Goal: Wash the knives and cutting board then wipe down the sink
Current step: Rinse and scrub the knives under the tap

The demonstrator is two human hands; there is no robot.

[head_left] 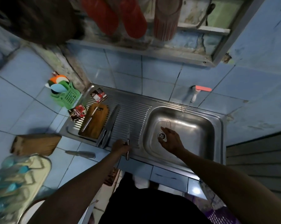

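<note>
My left hand point(120, 146) grips a steel knife point(128, 143) on the ribbed drainboard point(133, 113), its blade pointing away from me. Over the sink basin point(193, 126) my right hand point(171, 139) hovers with straight fingers beside the drain point(161, 135); it holds nothing. A wooden cutting board point(96, 125) lies at the drainboard's left with a small knife point(90, 119) on it. Beside the board lies a large knife point(111, 122). Another knife point(81, 154) rests on the tiled counter. Water runs from the wall tap point(196, 92) into the basin.
A wooden knife block point(34, 143) lies on the counter at left. A green basket point(67, 95) with coloured utensils stands near the wall. Two sachets point(77, 112) point(99, 94) lie by the board. A pale tray of blue-capped cups point(15, 178) sits at the near left.
</note>
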